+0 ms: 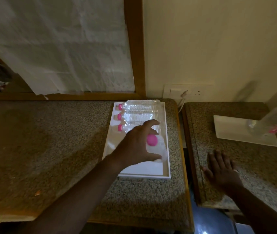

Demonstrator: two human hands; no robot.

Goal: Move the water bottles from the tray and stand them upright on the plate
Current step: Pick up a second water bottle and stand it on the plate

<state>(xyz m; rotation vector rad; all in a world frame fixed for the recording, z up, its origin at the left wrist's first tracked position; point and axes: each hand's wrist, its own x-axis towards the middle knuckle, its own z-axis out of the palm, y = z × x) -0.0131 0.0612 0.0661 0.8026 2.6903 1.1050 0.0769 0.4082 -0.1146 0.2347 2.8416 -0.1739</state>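
A white tray (165,173) sits on the left granite counter. Three clear water bottles with pink caps (141,115) lie side by side at its far end. My left hand (134,146) grips a fourth bottle (156,147), raised with its pink cap pointing up toward me, over the tray's middle. On the right counter lies a white rectangular plate (228,129) with one bottle (272,122) standing on it, blurred and leaning in this wide view. My right hand (222,171) rests flat on the right counter, fingers spread, short of the plate.
A narrow gap (186,166) separates the two granite counters. A wall socket with a plugged cable (185,93) sits behind the gap. A wood-framed panel covered in plastic stands behind the left counter. A cream wall rises at the right.
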